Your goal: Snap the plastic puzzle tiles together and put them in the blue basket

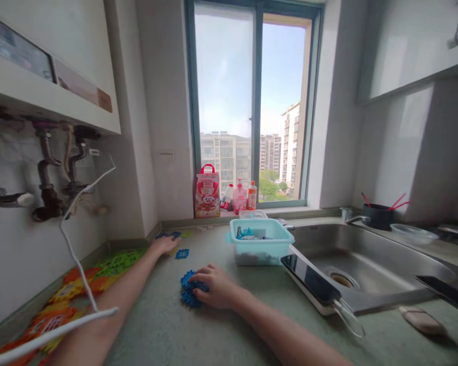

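My right hand [216, 286] rests on the counter with its fingers curled over a stack of blue toothed plastic pieces [189, 292]. My left hand [164, 244] reaches far to the back left, fingers flat on the counter beside a single blue piece [182, 253] and other loose blue and yellow-green pieces [174, 235]. A row of green, orange and yellow pieces [80, 282] lies along the left wall under my left forearm. A pale blue plastic tub [260, 241] with small items inside stands just right of both hands.
A steel sink [366, 259] fills the right side, with a phone [309, 278] on its rim and a knife [446, 292] nearby. Bottles and a red-white bag [207, 192] stand on the window sill. A white cable [74, 254] hangs from wall pipes at left.
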Motion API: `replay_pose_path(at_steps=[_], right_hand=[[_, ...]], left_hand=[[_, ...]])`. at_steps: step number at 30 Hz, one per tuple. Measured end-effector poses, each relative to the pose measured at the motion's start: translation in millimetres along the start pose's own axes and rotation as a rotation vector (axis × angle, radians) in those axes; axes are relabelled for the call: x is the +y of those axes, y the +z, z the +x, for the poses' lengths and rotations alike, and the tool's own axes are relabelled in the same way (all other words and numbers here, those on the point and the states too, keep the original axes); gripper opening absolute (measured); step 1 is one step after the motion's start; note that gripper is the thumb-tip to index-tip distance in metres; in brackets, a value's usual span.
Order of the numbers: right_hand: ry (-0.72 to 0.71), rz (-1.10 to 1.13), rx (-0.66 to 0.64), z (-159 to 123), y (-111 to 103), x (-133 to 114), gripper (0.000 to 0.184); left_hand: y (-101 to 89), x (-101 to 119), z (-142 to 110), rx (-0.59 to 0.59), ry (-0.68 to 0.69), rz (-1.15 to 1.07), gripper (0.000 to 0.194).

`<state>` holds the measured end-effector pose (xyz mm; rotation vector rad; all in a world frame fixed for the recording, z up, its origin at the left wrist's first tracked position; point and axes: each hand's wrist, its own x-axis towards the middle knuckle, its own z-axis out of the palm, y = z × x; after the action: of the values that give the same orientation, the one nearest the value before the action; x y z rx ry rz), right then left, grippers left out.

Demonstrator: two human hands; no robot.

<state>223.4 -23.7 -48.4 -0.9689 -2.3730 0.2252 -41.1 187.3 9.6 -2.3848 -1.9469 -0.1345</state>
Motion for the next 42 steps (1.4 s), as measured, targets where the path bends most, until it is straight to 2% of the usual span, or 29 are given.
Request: replay_pose_path(at_steps=[3,6,12,16,20,25,30,35,42], right_hand=[[-0.011,0.004,0.011,0.8,1.9,4.0,0.039],[-0.014,-0.013,0.021,1.0,3.7,5.4,0.039],[-0.049,-0.024,-0.013,0.3,-1.7,3.7,0.039],[-0.064,-0.029,-0.032,-2.8,-8.7,2.6,0.037],[-0.065,-0.05,-0.055,-4.8,-13.5,0.6,0.037],[-0.084,-0.053,-0.068,-4.5,-17.7,-2.0,0.035],[-0.112,-0.023,-0.085,-6.3,-25.5,-10.2,0.03],[-0.086,-0.004,-0.11,-7.7,-29.4,-18.5,0.029],[-0.07,-0.019,-0.134,-5.6,-27.8,-14.7,0.031]], left_hand=[[14.8,-10.1,-3.5,-0.022,-0.045,0.038,0.078],[21.6,-15.6,-9.0,-0.007,-0.059,0.05,0.087],[14.5,-1.5,-6.3,-0.012,-0.076,0.047,0.095],[9.5,9.6,-12.6,-0.033,0.0,0.035,0.093],[10.6,17.8,-39.5,-0.026,0.144,0.034,0.076],[11.5,26.4,-92.4,-0.007,0.343,0.026,0.055],[3.1,30.1,-135.3,-0.025,0.485,-0.017,0.048],[-3.2,17.1,-146.7,-0.05,0.52,-0.042,0.05],[14.8,-23.3,-149.7,0.055,0.357,-0.063,0.079]])
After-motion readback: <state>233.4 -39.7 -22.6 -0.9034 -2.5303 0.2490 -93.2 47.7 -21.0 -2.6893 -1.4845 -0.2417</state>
